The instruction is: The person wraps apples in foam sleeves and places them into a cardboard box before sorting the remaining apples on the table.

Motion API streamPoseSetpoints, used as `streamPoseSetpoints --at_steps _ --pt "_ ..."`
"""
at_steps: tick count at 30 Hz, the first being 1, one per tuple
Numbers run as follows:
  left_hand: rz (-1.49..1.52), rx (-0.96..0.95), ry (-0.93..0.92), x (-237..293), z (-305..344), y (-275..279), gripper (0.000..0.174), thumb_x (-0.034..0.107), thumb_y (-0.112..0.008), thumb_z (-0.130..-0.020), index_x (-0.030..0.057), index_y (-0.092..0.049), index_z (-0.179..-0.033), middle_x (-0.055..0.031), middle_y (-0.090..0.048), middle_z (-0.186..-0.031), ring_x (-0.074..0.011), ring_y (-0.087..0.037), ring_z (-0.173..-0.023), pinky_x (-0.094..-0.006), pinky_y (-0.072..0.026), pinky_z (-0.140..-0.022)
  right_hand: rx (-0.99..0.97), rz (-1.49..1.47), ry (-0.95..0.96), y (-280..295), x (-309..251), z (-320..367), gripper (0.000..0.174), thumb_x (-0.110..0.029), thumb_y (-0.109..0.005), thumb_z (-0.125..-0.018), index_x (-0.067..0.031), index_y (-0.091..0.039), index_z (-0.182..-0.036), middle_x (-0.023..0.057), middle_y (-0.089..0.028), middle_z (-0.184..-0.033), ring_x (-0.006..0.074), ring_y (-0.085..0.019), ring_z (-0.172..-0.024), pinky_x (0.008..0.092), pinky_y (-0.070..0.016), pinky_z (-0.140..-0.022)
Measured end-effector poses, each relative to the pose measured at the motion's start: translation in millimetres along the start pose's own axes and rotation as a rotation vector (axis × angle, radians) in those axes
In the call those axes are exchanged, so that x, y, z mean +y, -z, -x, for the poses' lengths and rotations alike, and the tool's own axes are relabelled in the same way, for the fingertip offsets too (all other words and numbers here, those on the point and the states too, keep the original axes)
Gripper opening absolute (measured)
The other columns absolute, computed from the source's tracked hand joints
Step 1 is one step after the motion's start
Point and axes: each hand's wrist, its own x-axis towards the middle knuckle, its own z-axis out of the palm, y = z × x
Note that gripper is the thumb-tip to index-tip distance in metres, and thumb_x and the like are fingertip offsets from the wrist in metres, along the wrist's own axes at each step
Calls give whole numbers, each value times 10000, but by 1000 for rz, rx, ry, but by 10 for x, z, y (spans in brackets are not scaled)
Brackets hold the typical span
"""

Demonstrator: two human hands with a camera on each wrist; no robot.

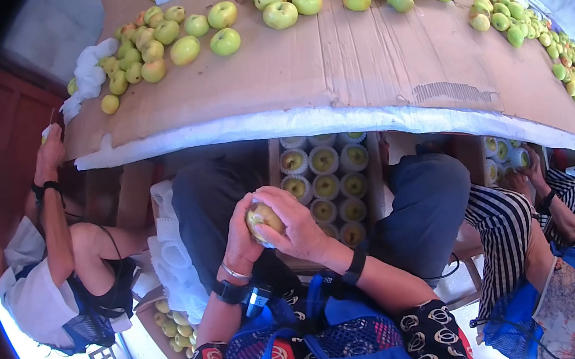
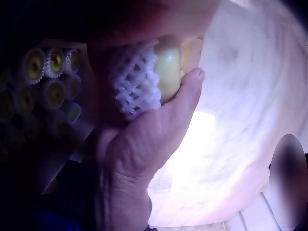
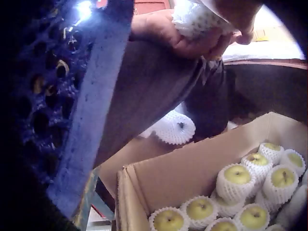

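Counter topped with brown cardboard (image 1: 282, 82): spans the upper part of the head view, a white padded strip (image 1: 237, 129) running along its near edge.
Seated neighbours: one person in a white top (image 1: 43, 284) at the left, an arm reaching to the counter's corner; another in black-and-white striped trousers (image 1: 500, 220) at the right.
Dark grey trouser legs (image 1: 414, 206): on either side of the box, knees at the counter's edge.
Brown cardboard box (image 3: 168, 175): open between the legs, holding yellow-green apples in white foam nets (image 1: 323, 160).
Loose green and yellow apples (image 1: 280, 15): in clusters on the counter, with a long heap curving down its right side.
White foam nets in a pile (image 1: 173, 256): beside the left leg, outside the box.
Left hand (image 1: 237, 238): curled round one side of the held apple, silver bracelet and black watch at the wrist.
Right hand (image 1: 300, 227): closed over the other side, thumb across the front – a black band on its wrist.
Held yellow-green apple (image 1: 264, 220): clasped between both hands, above the near part of the box.
White mesh foam sleeve (image 2: 137, 82): round part of that apple – smooth green skin shows beside it.
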Motion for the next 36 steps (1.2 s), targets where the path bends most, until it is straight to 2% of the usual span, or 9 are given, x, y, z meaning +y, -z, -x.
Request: streamPoseSetpoints --at_steps 11,13,15,17,19,21,24,28,36 --pt "100 -107 111 -80 -73 -57 417 368 -419 -926 18 -513 -1133 -117 -587 -1090 -240 -580 -988 -378 -460 -883 29 25 -20 69 77 88 538 -255 -622 -782 9 -449 -1218 219 -498 -1180 380 -474 -1098 419 -348 -962" --pt "108 -21 85 -92 -78 -64 399 353 -445 -919 13 -529 -1111 -120 -603 -1069 -240 -590 -976 -384 -465 -880 -11 35 -56 149 18 60 591 -261 -615 -798 10 -394 -1274 213 -467 -1229 351 -445 -1157 416 -329 -986" --pt "103 -19 92 -105 -126 24 364 351 -481 -910 26 -558 -1054 -108 -624 -1030 -224 -600 -962 -379 -476 -871 131 -96 -79 245 93 40 595 -215 -597 -826 0 -346 -1321 197 -435 -1277 284 -420 -1196 389 -331 -993" --pt "105 33 74 -111 -128 -28 352 351 -479 -914 34 -557 -1046 -99 -622 -1029 -218 -600 -959 -372 -476 -873 315 -341 -320 372 135 8 486 -228 -522 -895 1 -381 -1300 148 -491 -1225 215 -486 -1107 352 -384 -945" --pt "100 58 38 -114 -124 -47 356 363 -486 -907 42 -571 -1034 -93 -632 -1013 -219 -607 -939 -376 -479 -864 223 -448 -626 541 312 88 364 -219 -503 -923 -20 -467 -1225 69 -594 -1030 97 -554 -864 227 -446 -715" --pt "100 76 14 -127 -135 -70 361 375 -492 -900 49 -586 -1022 -87 -642 -997 -219 -614 -918 -381 -482 -856 59 -543 -778 601 300 179 370 -244 -516 -919 -33 -483 -1222 39 -594 -1009 62 -537 -814 206 -439 -654" --pt "102 61 1 -111 -114 -89 358 353 -453 -930 32 -541 -1062 -91 -612 -1038 -214 -596 -960 -368 -471 -878 -143 -491 -780 495 208 213 402 -194 -570 -892 5 -461 -1223 55 -583 -1052 99 -551 -939 239 -460 -768" --pt "43 89 -11 -154 -130 -103 378 359 -449 -931 26 -526 -1093 -99 -600 -1061 -218 -587 -979 -371 -467 -881 -78 -576 -698 291 206 250 466 -115 -649 -835 32 -429 -1218 77 -558 -1116 125 -543 -1017 281 -442 -896" --pt "97 62 -6 -181 -169 -96 362 347 -466 -926 35 -523 -1098 -93 -599 -1052 -207 -588 -971 -362 -472 -863 -8 -593 -779 258 283 195 463 -149 -711 -786 21 -470 -1143 69 -602 -1017 115 -585 -921 255 -486 -796"
